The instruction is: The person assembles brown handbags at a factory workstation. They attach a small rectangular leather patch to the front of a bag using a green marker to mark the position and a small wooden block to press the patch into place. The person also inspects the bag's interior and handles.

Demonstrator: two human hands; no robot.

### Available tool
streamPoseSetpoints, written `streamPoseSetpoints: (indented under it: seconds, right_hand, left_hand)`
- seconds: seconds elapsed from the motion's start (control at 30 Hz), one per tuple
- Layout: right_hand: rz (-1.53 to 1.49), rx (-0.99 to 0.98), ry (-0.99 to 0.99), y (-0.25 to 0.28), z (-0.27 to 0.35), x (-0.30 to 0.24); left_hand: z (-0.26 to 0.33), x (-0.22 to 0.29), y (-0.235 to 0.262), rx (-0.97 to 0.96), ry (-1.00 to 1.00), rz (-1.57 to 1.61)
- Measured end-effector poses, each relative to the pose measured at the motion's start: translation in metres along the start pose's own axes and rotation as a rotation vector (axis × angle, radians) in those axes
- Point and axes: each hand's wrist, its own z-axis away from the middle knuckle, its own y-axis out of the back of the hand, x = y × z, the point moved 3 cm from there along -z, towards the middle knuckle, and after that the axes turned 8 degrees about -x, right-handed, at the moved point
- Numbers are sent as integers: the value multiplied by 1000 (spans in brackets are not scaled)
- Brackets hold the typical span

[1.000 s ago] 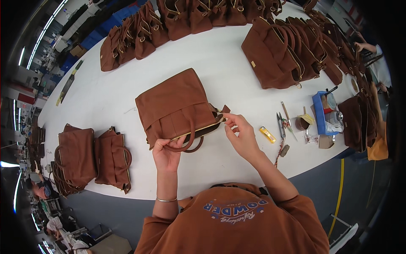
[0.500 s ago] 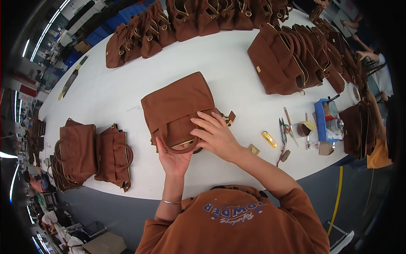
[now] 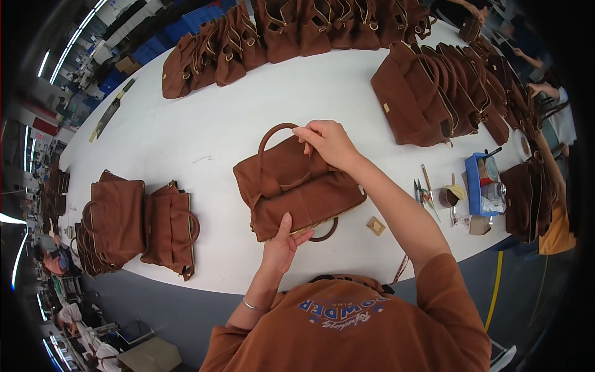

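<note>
A brown handbag point(image 3: 297, 214) with two looped handles lies in front of me on the white table, its gold zipper along the near edge. My right hand point(image 3: 327, 144) pinches the upper handle point(image 3: 263, 155) and holds it raised over the bag's far side. My left hand point(image 3: 282, 249) grips the near zipper edge, thumb on top and fingers underneath. The second handle point(image 3: 328, 232) loops out beneath that edge, toward me.
Rows of brown handbags stand at the back point(image 3: 282, 34) and right point(image 3: 409, 93). More bags point(image 3: 118, 217) lie stacked at left. A blue bin point(image 3: 474, 183), a small pot point(image 3: 449, 197), thin tools point(image 3: 427, 192) and a tan square point(image 3: 375, 225) sit on the right. Other people work nearby.
The bag has turned, bringing its zipper edge toward me. My right hand has moved from the bag's front up to a handle, lifting it. My left hand has shifted down and right.
</note>
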Motion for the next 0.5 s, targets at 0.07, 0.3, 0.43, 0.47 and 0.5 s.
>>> streamPoseSetpoints:
  seconds: [0.07,0.3,0.43,0.47,0.5]
  right_hand:
    - [-88,-66,-120,6,-7,22]
    - [-385,-186,-386,8,10,41]
    - [-416,-207,-407,10,15,38]
    - [-419,-216,-409,10,16,39]
    - [-418,-208,-417,9,16,39]
  left_hand:
    - [7,-9,-3,-26,44,-19]
    - [25,-30,2,-81,429,-20]
    - [37,-15,-16,-241,585,-320]
    - [41,-12,-21,-327,586,-432]
    - [45,-9,-25,-404,582,-546]
